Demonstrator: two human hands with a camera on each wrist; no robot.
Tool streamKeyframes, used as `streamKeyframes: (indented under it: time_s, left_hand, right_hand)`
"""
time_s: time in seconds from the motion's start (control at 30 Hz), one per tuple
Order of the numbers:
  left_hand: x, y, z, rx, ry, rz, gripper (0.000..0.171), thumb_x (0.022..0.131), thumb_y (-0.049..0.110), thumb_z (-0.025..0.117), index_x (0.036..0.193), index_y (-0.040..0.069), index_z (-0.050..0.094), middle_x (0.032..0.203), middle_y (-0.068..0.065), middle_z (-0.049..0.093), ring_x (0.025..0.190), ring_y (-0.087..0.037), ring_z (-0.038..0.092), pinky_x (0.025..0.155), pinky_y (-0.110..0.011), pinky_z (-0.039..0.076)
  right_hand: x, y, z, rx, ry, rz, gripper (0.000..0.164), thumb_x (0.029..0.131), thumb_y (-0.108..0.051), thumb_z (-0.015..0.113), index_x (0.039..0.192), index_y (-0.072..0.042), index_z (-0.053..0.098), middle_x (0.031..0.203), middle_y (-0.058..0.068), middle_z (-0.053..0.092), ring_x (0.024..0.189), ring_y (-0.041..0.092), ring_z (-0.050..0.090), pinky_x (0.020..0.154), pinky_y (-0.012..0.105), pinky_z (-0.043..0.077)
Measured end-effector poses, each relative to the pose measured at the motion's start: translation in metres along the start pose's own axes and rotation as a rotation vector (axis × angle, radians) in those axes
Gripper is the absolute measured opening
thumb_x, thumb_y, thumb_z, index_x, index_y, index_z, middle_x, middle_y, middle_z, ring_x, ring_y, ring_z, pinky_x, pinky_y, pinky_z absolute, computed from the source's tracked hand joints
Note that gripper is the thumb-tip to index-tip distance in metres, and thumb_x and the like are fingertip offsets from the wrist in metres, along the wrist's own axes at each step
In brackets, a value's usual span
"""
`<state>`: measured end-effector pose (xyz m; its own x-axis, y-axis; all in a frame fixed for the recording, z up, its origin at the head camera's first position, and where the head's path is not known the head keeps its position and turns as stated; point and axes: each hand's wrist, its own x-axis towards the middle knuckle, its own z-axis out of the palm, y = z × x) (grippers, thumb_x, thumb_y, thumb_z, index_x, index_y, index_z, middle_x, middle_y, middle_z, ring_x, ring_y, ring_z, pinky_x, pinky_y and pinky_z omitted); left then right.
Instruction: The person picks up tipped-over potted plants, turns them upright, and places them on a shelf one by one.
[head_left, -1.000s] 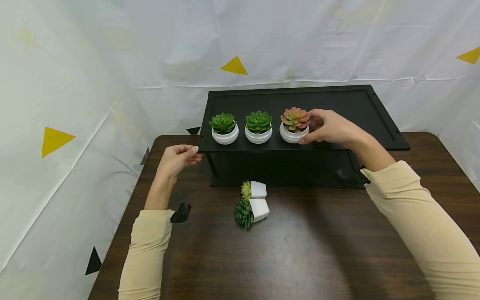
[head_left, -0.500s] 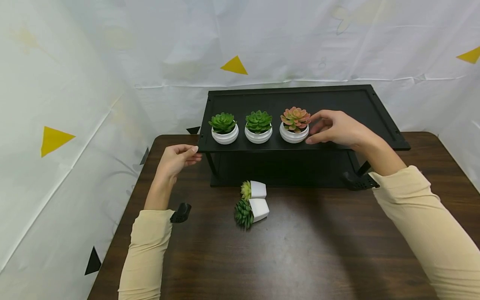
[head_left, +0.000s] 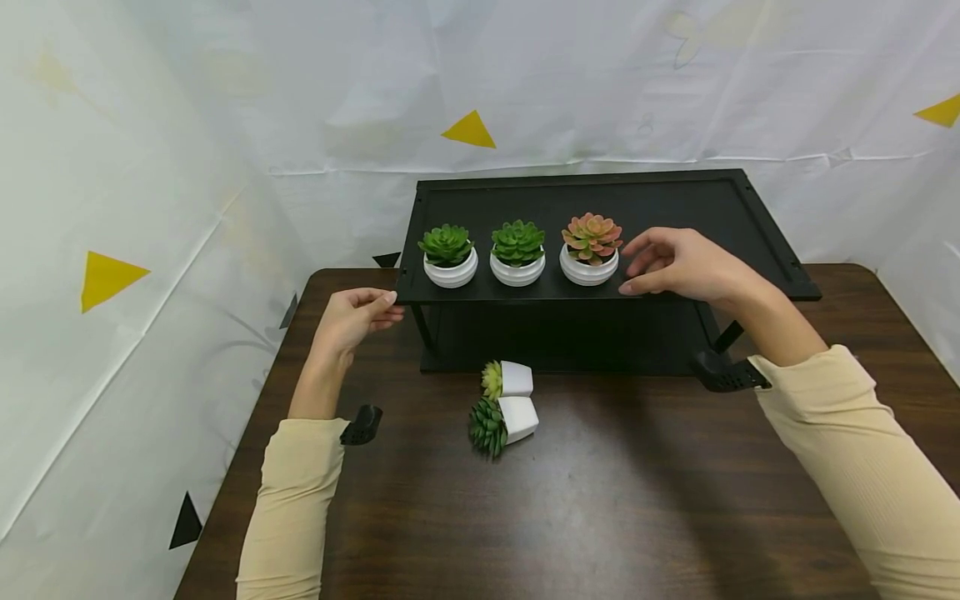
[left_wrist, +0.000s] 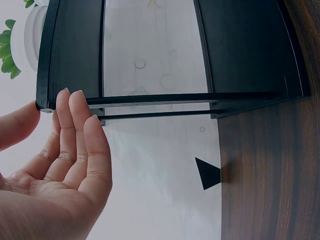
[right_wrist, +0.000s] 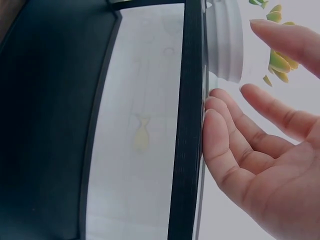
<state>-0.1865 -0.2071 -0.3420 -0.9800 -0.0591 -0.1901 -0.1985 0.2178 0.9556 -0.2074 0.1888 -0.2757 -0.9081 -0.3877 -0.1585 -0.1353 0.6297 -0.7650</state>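
A black two-tier shelf (head_left: 675,204) stands at the back of the table. At its front left corner my left hand (head_left: 352,323) pinches the top board, the thumb on the upper side and fingers underneath. Two green succulents, a left one (head_left: 447,258) and a middle one (head_left: 517,254), sit in round white pots along the front edge. A pink-and-green succulent (head_left: 590,250) in a matching pot is right of them. Just right of that pot is my right hand (head_left: 686,265), holding nothing, its fingers loosely bent. In the right wrist view its lower fingertips (right_wrist: 215,125) are against the board.
Two small succulents in square white pots, a pale one (head_left: 510,379) and a darker one (head_left: 504,423), lie on their sides on the brown table (head_left: 600,517) before the shelf. White sheeting (head_left: 570,92) hangs behind and at the sides.
My right hand has let go of the pink succulent's pot and moved a little to the right. The left hand and the plants have stayed in place.
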Motion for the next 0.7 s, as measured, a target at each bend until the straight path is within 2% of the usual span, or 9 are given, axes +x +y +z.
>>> streamKeyframes:
  time_s: [0.4, 0.7]
  left_hand:
    - [0.000, 0.000, 0.000, 0.004, 0.001, -0.001, 0.031, 0.093, 0.014, 0.055, 0.114, -0.009, 0.056, 0.082, -0.001, 0.064, 0.075, -0.009, 0.063, 0.081, -0.030, 0.051]
    - [0.000, 0.000, 0.000, 0.009, 0.000, -0.005, 0.031, 0.093, 0.015, 0.055, 0.114, -0.008, 0.056, 0.085, -0.004, 0.064, 0.076, -0.010, 0.063, 0.081, -0.030, 0.051]
  right_hand:
    - [-0.010, 0.002, 0.002, -0.030, 0.004, -0.026, 0.042, 0.084, -0.013, 0.067, 0.120, 0.002, 0.050, 0.097, 0.010, 0.058, 0.076, 0.017, 0.058, 0.064, 0.026, 0.046]
    - [-0.016, 0.004, 0.004, -0.053, 0.010, -0.039, 0.041, 0.083, -0.015, 0.069, 0.118, 0.001, 0.053, 0.095, 0.008, 0.059, 0.079, 0.016, 0.058, 0.069, 0.024, 0.046]
